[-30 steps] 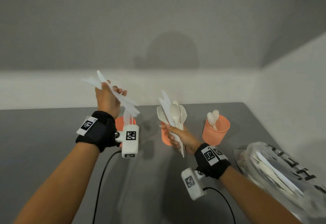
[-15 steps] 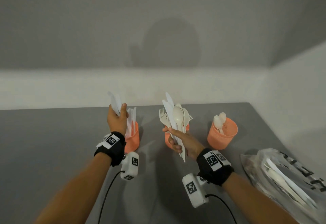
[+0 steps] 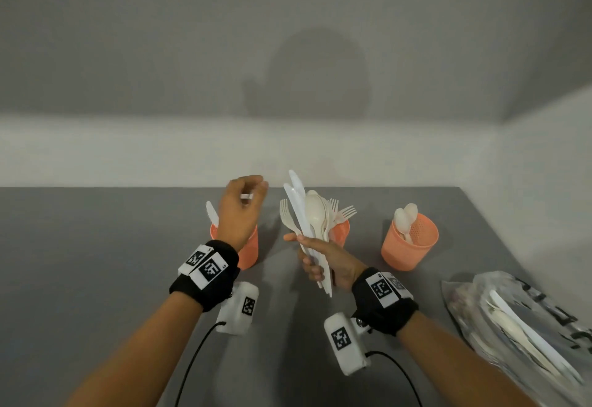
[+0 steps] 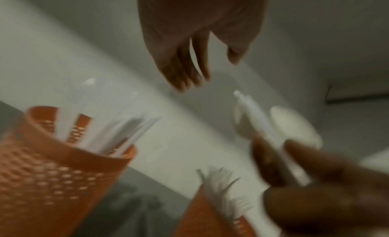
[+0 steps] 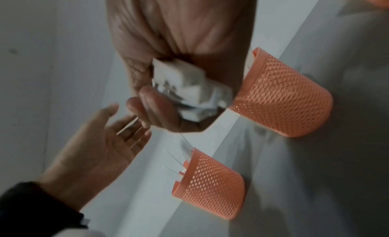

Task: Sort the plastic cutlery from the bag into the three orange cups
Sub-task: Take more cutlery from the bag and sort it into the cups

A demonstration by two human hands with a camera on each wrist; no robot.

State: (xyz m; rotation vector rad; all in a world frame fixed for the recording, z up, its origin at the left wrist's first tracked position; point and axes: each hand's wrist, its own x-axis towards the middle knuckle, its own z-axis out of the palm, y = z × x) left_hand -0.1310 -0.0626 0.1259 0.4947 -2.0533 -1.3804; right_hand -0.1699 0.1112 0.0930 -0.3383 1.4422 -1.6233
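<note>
**Head view: mixed bundle up, three cups part filled**

Pictured over a grey table (image 3: 96,246): left hand (image 3: 240,214) hovering above left cup (image 3: 248,246), fingers slack and spread, apparently gripping nothing. Small white speck by the fingertips, too blurred to name. Standing in that cup, knives (image 3: 212,213), tips leaning out over the rim.

Alongside, right hand (image 3: 323,259) clenched round a bundle (image 3: 307,214) of knives, spoons and forks, fanned upright and held clear of the table. Just behind it, middle cup (image 3: 340,230), fork tines showing above. Well apart to the right, right cup (image 3: 410,246) with spoons. At the far right edge, bag (image 3: 512,326) lying on its side, more cutlery inside.

Judged about midway: every cup started, bundle and bag not yet sorted.

Possible trouble from here, as a judgement only:
- Drawing one piece from so tight a fan, likely to drag neighbours loose and scatter them across the table.
- Fork tines apt to catch among spoon bowls and lift a second piece unnoticed into the wrong cup.
- Light mesh cups, easily tipped by a brush of the wrist or by long knives leaning to one side.
- Pale pieces of similar shade, easy to misjudge when pulled by the handle end alone.
</note>
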